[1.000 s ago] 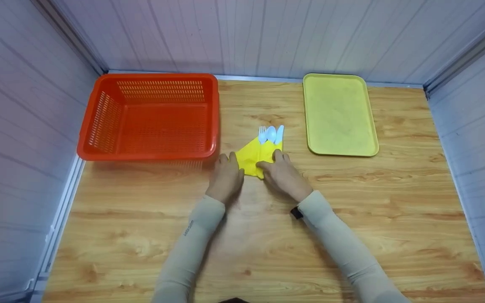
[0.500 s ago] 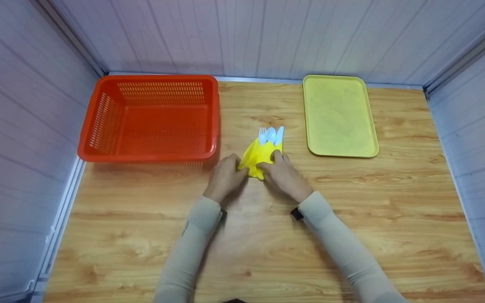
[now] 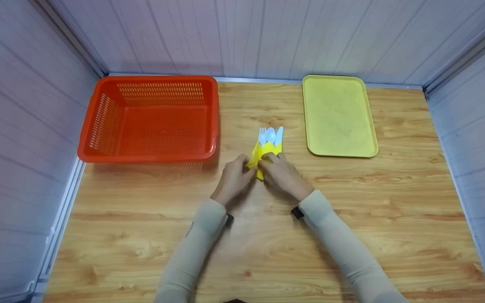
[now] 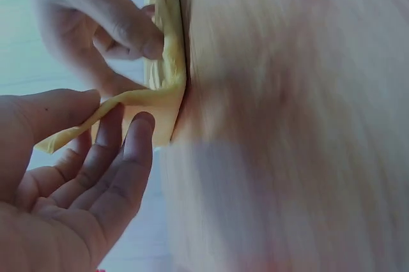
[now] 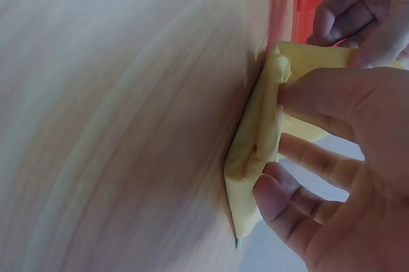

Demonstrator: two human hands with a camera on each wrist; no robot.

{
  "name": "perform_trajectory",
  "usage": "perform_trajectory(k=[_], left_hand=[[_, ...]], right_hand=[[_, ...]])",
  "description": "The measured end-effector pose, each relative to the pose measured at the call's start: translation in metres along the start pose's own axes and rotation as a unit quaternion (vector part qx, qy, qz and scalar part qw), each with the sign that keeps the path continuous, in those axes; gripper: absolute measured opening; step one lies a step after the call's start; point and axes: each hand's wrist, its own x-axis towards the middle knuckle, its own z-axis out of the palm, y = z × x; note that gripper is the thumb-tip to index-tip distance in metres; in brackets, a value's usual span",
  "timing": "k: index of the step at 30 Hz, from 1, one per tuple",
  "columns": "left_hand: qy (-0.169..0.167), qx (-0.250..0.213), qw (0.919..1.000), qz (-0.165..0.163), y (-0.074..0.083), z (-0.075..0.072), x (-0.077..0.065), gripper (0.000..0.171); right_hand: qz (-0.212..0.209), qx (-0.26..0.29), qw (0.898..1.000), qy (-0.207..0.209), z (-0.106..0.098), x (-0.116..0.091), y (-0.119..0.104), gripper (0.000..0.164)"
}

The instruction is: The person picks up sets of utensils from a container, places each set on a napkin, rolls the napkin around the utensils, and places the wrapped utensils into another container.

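Pinching the raised left flap of a soft yellow cloth-like napkin (image 3: 273,148) between thumb and fingers, a person's left hand (image 3: 234,180) works close beside the right hand (image 3: 285,176), whose thumb and fingertips, spread apart, press on the folded bundle. The napkin lies at the middle of a wood-grain tabletop (image 3: 398,219), its long axis running near to far. Held in its folds, a pale blue fork (image 3: 262,135), a matching rounded spoon (image 3: 271,134) and a matching knife (image 3: 279,136) stand side by side from left to right, heads pointing far, the knife leaning slightly right; their handles are hidden. To the far left sits a rectangular red plastic basket (image 3: 147,159), its slotted walls and floor showing. At far right lies a flat, rounded-corner yellow tray (image 3: 339,118), long sides running near to far.
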Motion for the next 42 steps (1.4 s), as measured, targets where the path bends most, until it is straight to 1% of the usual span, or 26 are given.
perform_trajectory(k=[2,5,8,11,14,18,21,25,28,30,34,37,38,42], left_hand=[[0.0,-0.009,1.0,0.004,0.002,0.003,0.0,0.014],[-0.005,-0.035,0.9994,0.005,0.007,0.008,0.001,0.015],[-0.015,-0.055,0.9984,-0.002,0.01,0.014,0.003,0.014],[-0.021,-0.063,0.9978,-0.003,0.013,0.019,0.004,0.014],[-0.02,-0.055,0.9982,0.01,0.015,0.024,0.006,0.013],[-0.014,-0.021,0.9989,0.04,0.016,0.029,0.009,0.011],[-0.013,0.014,0.9981,0.059,0.017,0.031,0.01,0.01],[-0.013,0.053,0.9954,0.078,0.018,0.035,0.011,0.01],[-0.018,0.077,0.9929,0.089,0.018,0.038,0.012,0.009],[-0.023,0.094,0.9908,0.094,0.019,0.039,0.012,0.01],[-0.036,0.135,0.9849,0.102,0.021,0.041,0.013,0.012],[-0.045,0.164,0.9782,0.119,0.021,0.042,0.015,0.013],[-0.049,0.174,0.9757,0.125,0.022,0.042,0.015,0.014],[-0.069,0.205,0.9659,0.142,0.022,0.043,0.016,0.019]], right_hand=[[0.02,0.027,0.999,-0.007,-0.001,0.0,0.002,0.034],[0.053,0.077,0.996,-0.014,-0.003,-0.001,0.004,0.053],[0.066,0.11,0.992,-0.015,-0.003,-0.001,0.007,0.067],[0.065,0.128,0.99,-0.014,-0.003,-0.001,0.011,0.071],[0.059,0.152,0.987,-0.012,-0.003,0.0,0.016,0.068],[0.06,0.204,0.977,-0.017,-0.005,0.0,0.024,0.068],[0.06,0.24,0.968,-0.035,-0.008,-0.004,0.031,0.074],[0.037,0.272,0.96,-0.05,-0.01,-0.01,0.039,0.081],[0.03,0.306,0.95,-0.053,-0.008,-0.013,0.044,0.082],[0.034,0.334,0.94,-0.056,-0.008,-0.016,0.047,0.083],[0.046,0.375,0.924,-0.062,-0.008,-0.023,0.053,0.083],[0.052,0.404,0.911,-0.064,-0.008,-0.028,0.056,0.08],[0.053,0.411,0.908,-0.062,-0.008,-0.03,0.057,0.079],[0.067,0.427,0.9,-0.049,-0.007,-0.034,0.059,0.074]])
